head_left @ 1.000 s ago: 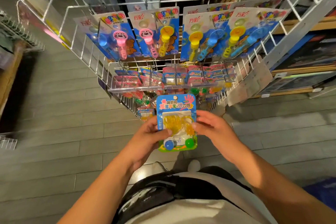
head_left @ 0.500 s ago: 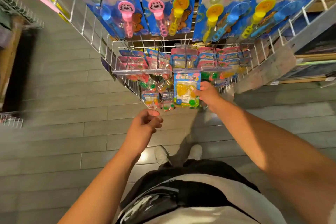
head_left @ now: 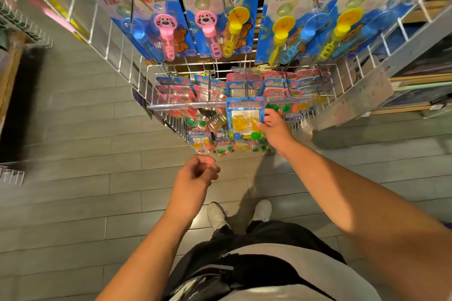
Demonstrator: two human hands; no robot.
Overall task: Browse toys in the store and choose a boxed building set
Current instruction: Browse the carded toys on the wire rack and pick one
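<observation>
A blue blister card [head_left: 245, 118] with a yellow sticky toy and two small balls hangs on a hook of the white wire rack [head_left: 362, 68]. My right hand [head_left: 275, 129] grips the card's right edge, arm stretched forward. My left hand [head_left: 199, 175] hovers lower and nearer to me, fingers loosely curled, holding nothing. No boxed building set is recognisable here.
Above hang bubble-wand cards [head_left: 215, 19] in blue, pink and yellow. More small blister packs [head_left: 203, 144] crowd the lower hooks. Wooden shelves with boxes [head_left: 420, 95] stand to the right, another wire rack [head_left: 14, 173] to the left. My white shoes [head_left: 216, 215] stand on grey floor planks.
A second ago both hands held the blue card close to me. My left hand let go and dropped back; my right hand carried the card forward onto the rack's hook.
</observation>
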